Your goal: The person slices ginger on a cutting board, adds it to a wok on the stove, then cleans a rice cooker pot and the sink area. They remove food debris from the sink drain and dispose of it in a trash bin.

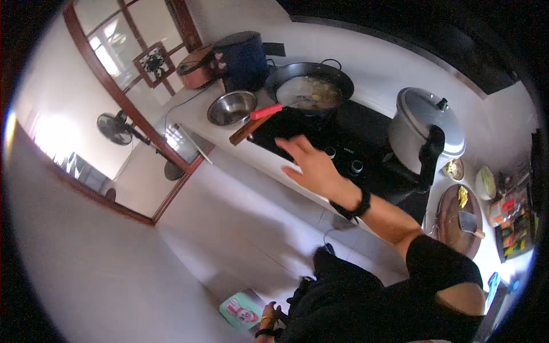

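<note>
My right hand reaches across the front edge of the black glass cooktop. It holds nothing; its fingers are spread and slightly blurred. Just beyond the fingertips, a red-handled utensil rests with its metal end in a black wok. Cloudy liquid with some pale yellowish pieces fills the wok's bottom. A wooden handle juts out beside the red one, towards the counter edge. Low at my side, my left hand is small and partly dark; whether it holds anything is unclear.
A steel bowl sits left of the wok, before a dark pot and a reddish pot. Rightward stand a lidded pressure cooker and a round chopping board bearing a cleaver. A green stool is on the floor.
</note>
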Tool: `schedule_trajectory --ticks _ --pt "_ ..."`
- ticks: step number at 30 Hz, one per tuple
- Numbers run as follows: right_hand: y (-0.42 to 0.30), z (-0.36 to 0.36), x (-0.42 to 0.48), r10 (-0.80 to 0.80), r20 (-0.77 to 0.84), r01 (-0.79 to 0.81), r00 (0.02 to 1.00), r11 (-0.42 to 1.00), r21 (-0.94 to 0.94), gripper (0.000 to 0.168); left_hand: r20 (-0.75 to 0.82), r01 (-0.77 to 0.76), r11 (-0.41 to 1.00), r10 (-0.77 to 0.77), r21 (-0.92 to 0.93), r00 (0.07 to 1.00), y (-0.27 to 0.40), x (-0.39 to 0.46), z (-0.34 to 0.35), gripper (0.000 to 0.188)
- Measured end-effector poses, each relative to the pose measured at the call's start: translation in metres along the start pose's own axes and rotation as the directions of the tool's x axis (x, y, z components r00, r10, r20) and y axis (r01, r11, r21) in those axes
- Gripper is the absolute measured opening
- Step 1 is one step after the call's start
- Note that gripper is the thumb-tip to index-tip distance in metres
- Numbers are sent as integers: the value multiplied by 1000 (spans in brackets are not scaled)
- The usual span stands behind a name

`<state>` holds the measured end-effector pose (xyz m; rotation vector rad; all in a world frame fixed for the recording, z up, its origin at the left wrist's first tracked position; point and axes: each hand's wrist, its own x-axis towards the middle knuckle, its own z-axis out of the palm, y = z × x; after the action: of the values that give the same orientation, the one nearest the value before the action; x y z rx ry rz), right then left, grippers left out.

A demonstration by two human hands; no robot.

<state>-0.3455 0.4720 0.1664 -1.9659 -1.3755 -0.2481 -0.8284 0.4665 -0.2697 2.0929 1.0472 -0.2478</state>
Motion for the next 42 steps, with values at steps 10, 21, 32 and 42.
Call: schedule_trajectory --ticks 10,21,32,42 --pt "61 62 164 38 225 55 974 917 -395 27 130 130 899 -82 -419 988 -67 168 -103 28" --pt "63 -65 216 -117 -211 60 970 964 -259 24 237 148 987 -160 69 958 -6 402 -280 26" --pt "74 29 148 734 -678 -258 33 662 704 26 709 -771 637 555 -26 435 42 659 -350 20" --pt "56 117 164 712 -702 -299 -2 670 680 21 714 -412 910 267 33 647 -10 766 -413 8"
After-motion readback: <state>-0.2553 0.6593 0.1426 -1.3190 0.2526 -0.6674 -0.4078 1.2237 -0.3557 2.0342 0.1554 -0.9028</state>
